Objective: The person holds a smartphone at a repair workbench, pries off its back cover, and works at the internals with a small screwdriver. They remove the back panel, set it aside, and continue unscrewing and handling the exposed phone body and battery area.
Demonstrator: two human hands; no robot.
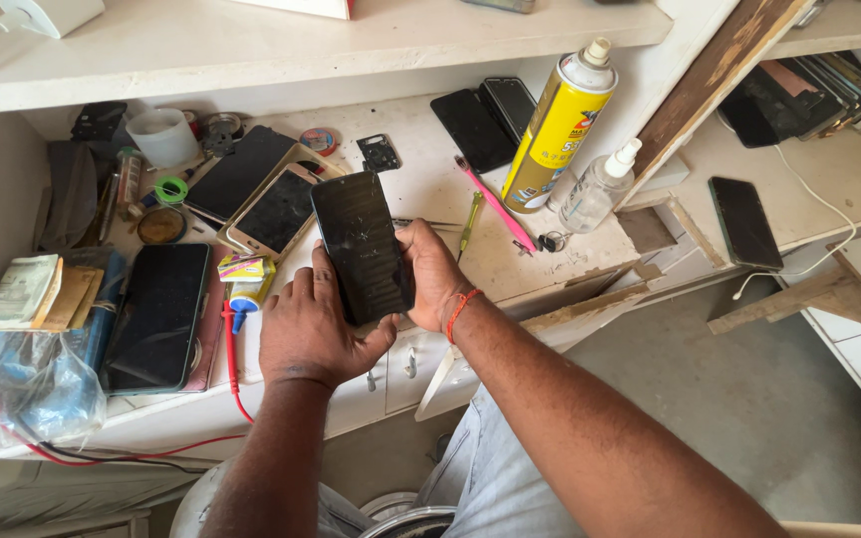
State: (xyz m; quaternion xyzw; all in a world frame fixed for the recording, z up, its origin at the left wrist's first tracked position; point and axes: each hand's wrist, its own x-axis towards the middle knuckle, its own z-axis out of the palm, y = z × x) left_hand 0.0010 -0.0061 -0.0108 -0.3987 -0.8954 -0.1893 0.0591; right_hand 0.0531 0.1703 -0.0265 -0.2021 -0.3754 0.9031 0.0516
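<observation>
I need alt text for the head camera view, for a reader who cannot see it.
Both hands, left hand and right hand, hold a black rectangular smartphone above a cluttered white workbench. Other dark phones, a yellow spray can and a pink pen lie on it.

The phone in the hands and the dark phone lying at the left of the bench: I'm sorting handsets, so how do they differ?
The held phone is gripped by the left hand and right hand, tilted above the bench; the flat phone lies untouched on the bench. The held phone's glass looks scuffed and streaked; the flat phone's looks cleaner. Both are dark slabs with blank screens.
</observation>
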